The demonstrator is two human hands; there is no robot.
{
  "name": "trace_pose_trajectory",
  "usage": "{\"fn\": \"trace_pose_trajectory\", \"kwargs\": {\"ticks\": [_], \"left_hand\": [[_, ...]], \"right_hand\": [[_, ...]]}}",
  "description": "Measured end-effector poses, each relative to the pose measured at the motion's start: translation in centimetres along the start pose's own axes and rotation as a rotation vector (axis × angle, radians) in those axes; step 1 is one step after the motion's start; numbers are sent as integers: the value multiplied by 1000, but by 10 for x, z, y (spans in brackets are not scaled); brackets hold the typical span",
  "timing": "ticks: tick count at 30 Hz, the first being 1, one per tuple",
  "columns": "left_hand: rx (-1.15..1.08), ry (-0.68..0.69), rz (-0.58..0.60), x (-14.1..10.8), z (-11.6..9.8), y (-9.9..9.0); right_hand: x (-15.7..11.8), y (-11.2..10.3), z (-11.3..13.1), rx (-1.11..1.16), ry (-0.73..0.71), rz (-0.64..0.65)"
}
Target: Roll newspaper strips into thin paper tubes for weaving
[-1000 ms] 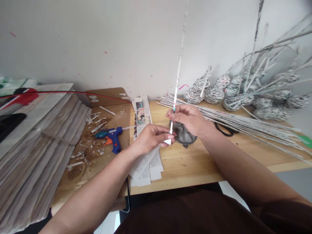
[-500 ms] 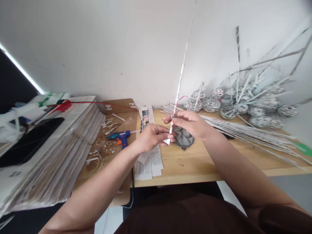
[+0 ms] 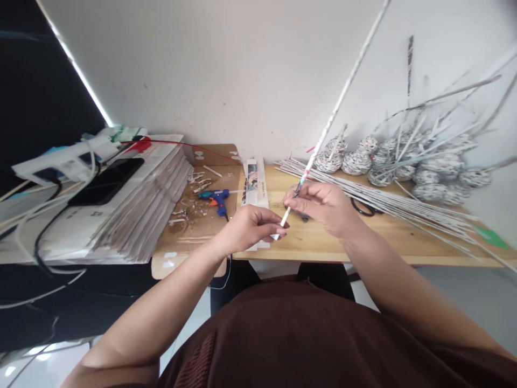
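1. Head view: a pale wooden tabletop [image 3: 323,245] runs along a whitish wall [image 3: 202,70] dotted with small pink and red marks; a dark area fills the far left.
2. Brown cardboard [image 3: 204,229] covers the wood left of centre, littered with paper scraps [image 3: 180,215]. A blue glue gun [image 3: 221,200] with an orange trigger lies on it.
3. Further left, a tall newspaper stack [image 3: 155,207] bears a black phone [image 3: 107,182] and cables.
4. Printed paper strips [image 3: 253,186] lie near the glue gun. To the right, thin paper rods [image 3: 396,207] spread in a loose bundle, a black loop [image 3: 363,209] partly beneath, and woven paper forms [image 3: 357,163] stand against the wall.
5. The rolled paper tube [image 3: 335,110] is held above the table between the hands, slanting up and rightward out of the picture. It is slim, straight and white with grey flecks, coloured and dark near the right hand; its lower end flares into a small white point.
6. The left hand [image 3: 252,229] has thumb and fingers pinched on that lower end. The right hand [image 3: 323,207] grips just above, thumb and forefinger closed on the tube.
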State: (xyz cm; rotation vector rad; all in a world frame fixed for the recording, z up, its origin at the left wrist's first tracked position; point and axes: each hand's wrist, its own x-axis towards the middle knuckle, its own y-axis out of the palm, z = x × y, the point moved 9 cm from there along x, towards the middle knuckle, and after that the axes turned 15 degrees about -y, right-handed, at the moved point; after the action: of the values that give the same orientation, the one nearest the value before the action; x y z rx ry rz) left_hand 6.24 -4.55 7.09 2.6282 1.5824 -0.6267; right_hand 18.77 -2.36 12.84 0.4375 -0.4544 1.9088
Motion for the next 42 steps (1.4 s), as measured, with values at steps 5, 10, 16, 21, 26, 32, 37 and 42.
{"fn": "trace_pose_trajectory", "kwargs": {"ticks": [5, 10, 16, 21, 26, 32, 37, 42], "left_hand": [[33, 28, -19, -19, -3, 5], [84, 35, -14, -33, -2, 10], [138, 56, -71, -39, 5, 5], [174, 85, -105, -40, 6, 1], [159, 79, -121, -42, 10, -2], [96, 26, -66, -43, 21, 2], [-1, -33, 22, -44, 23, 9], [-118, -92, -59, -43, 28, -4]], "right_hand": [[-15, 16, 11, 58, -15, 107], [-21, 16, 14, 76, -35, 40], [-23, 31, 16, 73, -27, 124], [-23, 26, 15, 3, -28, 13], [-26, 38, 11, 14, 6, 122], [-27, 43, 9, -30, 10, 138], [-27, 45, 9, -29, 16, 140], [-34, 53, 1, 43, 72, 203]]}}
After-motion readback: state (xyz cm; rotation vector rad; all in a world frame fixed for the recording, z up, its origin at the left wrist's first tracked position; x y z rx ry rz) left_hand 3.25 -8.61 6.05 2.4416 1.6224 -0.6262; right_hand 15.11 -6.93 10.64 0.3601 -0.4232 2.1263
